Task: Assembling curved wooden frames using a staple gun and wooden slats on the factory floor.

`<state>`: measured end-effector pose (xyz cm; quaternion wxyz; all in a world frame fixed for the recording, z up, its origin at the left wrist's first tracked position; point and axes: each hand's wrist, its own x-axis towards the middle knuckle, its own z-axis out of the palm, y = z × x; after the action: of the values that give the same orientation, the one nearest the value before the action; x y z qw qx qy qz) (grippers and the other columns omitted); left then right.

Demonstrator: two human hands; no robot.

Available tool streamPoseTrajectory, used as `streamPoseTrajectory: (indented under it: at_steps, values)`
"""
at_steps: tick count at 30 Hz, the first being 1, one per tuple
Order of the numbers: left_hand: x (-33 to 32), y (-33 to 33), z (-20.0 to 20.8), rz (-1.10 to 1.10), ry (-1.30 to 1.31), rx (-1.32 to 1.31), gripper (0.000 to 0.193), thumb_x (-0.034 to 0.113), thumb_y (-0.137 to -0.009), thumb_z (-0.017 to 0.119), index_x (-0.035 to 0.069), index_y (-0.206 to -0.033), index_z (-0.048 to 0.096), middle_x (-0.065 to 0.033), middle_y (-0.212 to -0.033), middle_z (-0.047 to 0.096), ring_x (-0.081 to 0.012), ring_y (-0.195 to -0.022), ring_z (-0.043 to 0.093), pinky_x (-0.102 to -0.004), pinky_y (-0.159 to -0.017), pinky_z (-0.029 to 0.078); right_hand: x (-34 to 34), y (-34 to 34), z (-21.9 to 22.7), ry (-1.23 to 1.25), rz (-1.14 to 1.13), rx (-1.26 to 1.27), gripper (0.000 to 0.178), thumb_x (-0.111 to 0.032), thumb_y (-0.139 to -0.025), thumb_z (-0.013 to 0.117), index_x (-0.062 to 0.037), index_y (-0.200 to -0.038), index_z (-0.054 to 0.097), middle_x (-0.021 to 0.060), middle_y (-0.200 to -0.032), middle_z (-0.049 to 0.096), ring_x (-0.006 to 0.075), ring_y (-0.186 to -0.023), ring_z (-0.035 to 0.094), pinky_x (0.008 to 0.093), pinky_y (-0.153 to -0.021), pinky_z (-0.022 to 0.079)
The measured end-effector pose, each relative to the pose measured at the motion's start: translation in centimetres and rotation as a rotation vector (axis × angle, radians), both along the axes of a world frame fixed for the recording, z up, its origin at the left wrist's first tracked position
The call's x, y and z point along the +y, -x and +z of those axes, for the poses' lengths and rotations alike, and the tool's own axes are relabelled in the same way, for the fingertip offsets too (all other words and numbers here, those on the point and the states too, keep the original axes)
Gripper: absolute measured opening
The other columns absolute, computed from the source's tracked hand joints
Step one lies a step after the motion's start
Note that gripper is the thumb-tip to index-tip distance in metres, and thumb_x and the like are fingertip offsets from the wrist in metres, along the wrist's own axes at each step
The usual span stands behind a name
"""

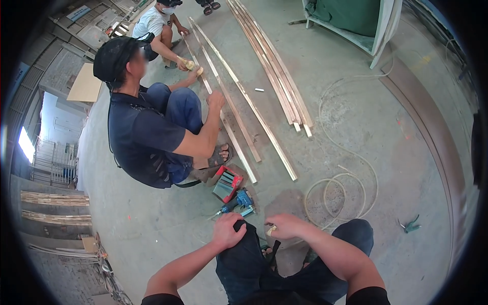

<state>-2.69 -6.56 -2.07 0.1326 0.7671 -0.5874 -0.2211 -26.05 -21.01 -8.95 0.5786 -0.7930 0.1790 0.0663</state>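
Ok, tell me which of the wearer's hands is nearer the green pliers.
Right. The right hand hangs between the knees, off to the left of the pliers; the left hand is farther left, resting on the left knee.

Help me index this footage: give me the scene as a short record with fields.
Left hand: resting on the left knee
Right hand: closed on a small pale piece, kind unclear
Near left hand: blue tool, red box
Floor: long wooden strips, pale coiled hose, green-handled tool
Co-workers: nearer co-worker and farther co-worker crouch beside some strips
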Motion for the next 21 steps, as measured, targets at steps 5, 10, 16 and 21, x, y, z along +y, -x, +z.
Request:
streamPoseTrajectory:
  at_steps: [5, 10, 16, 21]
  values:
    - [0.0, 0.1, 0.3, 0.002, 0.0, 0.007, 0.026, 0.026, -0.085, 0.076, 0.008, -0.104, 0.073, -0.0084, -0.114, 0.073, -0.032, -0.112, 0.066, -0.0462, -0.095, 0.051, 0.0, -0.1, 0.2, -0.004, 0.004, 0.011, 0.048, -0.032, -0.088, 0.068, -0.0074, -0.13, 0.067, 0.0205, -0.123, 0.072, 0.0429, -0.115, 0.067, 0.0518, -0.097, 0.055]
    - [-0.1, 0.2, 0.4, -0.002, 0.014, 0.026, 0.026, 0.025, -0.085, 0.076, 0.008, -0.103, 0.073, -0.0092, -0.113, 0.073, -0.0329, -0.111, 0.066, -0.0468, -0.095, 0.052, 0.2, 0.1, -0.2, 0.028, 0.004, -0.013, 0.049, -0.033, -0.089, 0.069, -0.0071, -0.131, 0.067, 0.0207, -0.122, 0.073, 0.0431, -0.114, 0.068, 0.0515, -0.096, 0.055]
    - [0.0, 0.3, 0.5, -0.01, 0.041, -0.001, 0.024, 0.021, -0.083, 0.078, 0.005, -0.101, 0.074, -0.0125, -0.108, 0.076, -0.0348, -0.106, 0.071, -0.047, -0.095, 0.056, -0.1, -0.3, 1.0, -0.016, 0.047, 0.093, 0.049, -0.032, -0.09, 0.067, -0.0097, -0.134, 0.068, 0.0195, -0.129, 0.07, 0.039, -0.124, 0.065, 0.0502, -0.103, 0.054]
    - [0.3, 0.4, 0.7, -0.014, 0.038, 0.01, 0.027, 0.024, -0.084, 0.076, 0.006, -0.103, 0.072, -0.0114, -0.112, 0.072, -0.0344, -0.11, 0.066, -0.047, -0.095, 0.052, 0.3, -0.7, 0.7, -0.014, 0.064, 0.073, 0.051, -0.033, -0.09, 0.067, -0.0096, -0.135, 0.067, 0.0193, -0.127, 0.071, 0.0393, -0.121, 0.066, 0.0508, -0.1, 0.054]
